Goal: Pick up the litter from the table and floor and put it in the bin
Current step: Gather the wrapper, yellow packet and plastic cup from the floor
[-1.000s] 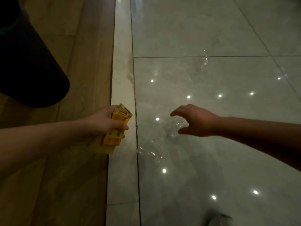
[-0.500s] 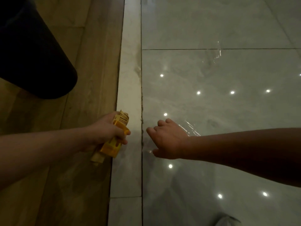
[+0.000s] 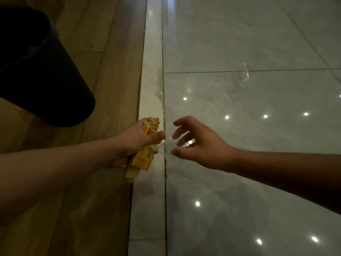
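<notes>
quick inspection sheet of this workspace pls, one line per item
surface: glossy grey tiled floor, wood-look strip at its left
job's things: yellow crumpled carton in left hand; clear thin plastic wrapper between both hands; dark round bin upper left
clutter: second clear plastic scrap on the tiles farther off
grippers: left hand grip shut on carton; right hand open, fingers at the wrapper
cables: nothing seen
surroundings: dim, ceiling lights reflected in tiles

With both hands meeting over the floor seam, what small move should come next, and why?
Probably the left hand should pinch the clear wrapper against the yellow carton it already holds. The right hand is open beside it, fingers spread, so the wrapper looks barely secured. Another clear scrap lies on the tiles, and the dark bin stands to the left.
</notes>
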### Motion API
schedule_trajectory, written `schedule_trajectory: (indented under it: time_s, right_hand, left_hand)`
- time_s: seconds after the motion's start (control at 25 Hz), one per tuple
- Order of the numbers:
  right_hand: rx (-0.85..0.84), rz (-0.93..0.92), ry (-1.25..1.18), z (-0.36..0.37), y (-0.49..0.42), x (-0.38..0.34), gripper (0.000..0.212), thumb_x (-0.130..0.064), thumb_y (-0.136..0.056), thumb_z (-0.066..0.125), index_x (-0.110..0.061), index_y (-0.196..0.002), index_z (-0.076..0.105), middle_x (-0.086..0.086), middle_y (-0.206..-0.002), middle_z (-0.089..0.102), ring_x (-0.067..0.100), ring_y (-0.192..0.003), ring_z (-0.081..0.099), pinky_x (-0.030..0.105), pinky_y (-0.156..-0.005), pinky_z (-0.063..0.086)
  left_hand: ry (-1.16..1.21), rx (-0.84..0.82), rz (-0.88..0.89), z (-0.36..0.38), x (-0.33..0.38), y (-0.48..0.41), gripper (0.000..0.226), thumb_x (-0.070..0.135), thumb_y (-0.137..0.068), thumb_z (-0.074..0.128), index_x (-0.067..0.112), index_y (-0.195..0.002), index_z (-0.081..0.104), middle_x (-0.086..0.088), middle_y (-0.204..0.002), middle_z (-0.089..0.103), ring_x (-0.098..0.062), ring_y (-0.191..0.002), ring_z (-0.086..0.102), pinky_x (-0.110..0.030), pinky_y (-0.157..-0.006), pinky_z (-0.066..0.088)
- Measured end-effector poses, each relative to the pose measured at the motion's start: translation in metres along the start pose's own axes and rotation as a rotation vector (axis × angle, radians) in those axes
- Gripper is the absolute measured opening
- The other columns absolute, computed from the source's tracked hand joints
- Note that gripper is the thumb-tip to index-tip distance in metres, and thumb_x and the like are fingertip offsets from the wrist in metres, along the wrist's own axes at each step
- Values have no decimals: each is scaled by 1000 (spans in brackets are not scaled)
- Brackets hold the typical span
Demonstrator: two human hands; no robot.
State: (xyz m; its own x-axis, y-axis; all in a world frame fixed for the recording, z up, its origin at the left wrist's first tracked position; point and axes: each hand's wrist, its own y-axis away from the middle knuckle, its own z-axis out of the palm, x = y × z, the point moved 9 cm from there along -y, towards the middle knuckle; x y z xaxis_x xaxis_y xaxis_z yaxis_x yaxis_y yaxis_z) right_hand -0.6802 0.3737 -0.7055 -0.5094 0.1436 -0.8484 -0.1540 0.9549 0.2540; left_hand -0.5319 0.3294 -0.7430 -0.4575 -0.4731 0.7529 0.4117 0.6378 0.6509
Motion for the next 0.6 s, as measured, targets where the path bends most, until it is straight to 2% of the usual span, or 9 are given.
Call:
schedule_trajectory:
  time_s: [0.08,0.16,0.32,0.4,0.48,0.56,0.6]
  right_hand:
    - [9,-48,38,1,-3,-14,66,-30,-77,77,-26,-132,42,-7,-116,61,12,-100,63,37,-84,60]
    - [11,-81,58,0,-5,-22,65,-28,-77,77,-27,-132,43,-8,-116,60,11,-101,62,36,-84,60]
    - [20,-105,86,-3,-6,-28,62,-29,-78,77,-25,-131,45,-7,-115,60,12,-101,62,36,-83,60]
    - [25,-109,116,-2,-5,-29,63,-30,-77,77,-24,-131,45,-8,-113,59,13,-101,62,36,-82,60]
    - [40,-97,115,-4,-5,-26,63,-29,-77,78,-25,-131,46,-15,-108,57,12,-100,62,35,-82,60]
    - [47,-88,107,-5,-6,-22,62,-28,-76,79,-25,-130,47,-18,-105,55,11,-101,62,33,-82,60]
    - [45,-86,103,-5,-7,-21,61,-27,-77,79,-25,-130,47,-17,-106,56,11,-101,63,32,-82,60]
  left_hand:
    - [-43,13,60,-7,4,1,130,69,-22,84,34,-138,40,-6,-122,62,-27,-102,67,-39,-73,59]
    - [-80,17,92,-13,9,1,134,69,-23,85,36,-143,37,-3,-128,59,-26,-110,63,-40,-80,58]
    - [-130,13,178,-15,24,4,126,68,-28,84,40,-142,38,-2,-124,62,-24,-110,63,-39,-82,56]
    - [-188,31,233,-10,33,6,115,56,-40,84,40,-143,35,1,-119,62,-22,-109,62,-42,-89,54]
    - [-249,51,287,-4,41,6,105,47,-47,81,41,-142,37,9,-117,59,-15,-107,60,-35,-87,53]
    - [-265,59,316,0,44,7,97,46,-51,81,41,-139,41,14,-117,57,-11,-105,60,-27,-81,52]
    - [-254,67,321,-1,42,7,93,46,-53,80,40,-137,42,14,-117,58,-12,-106,61,-26,-80,52]
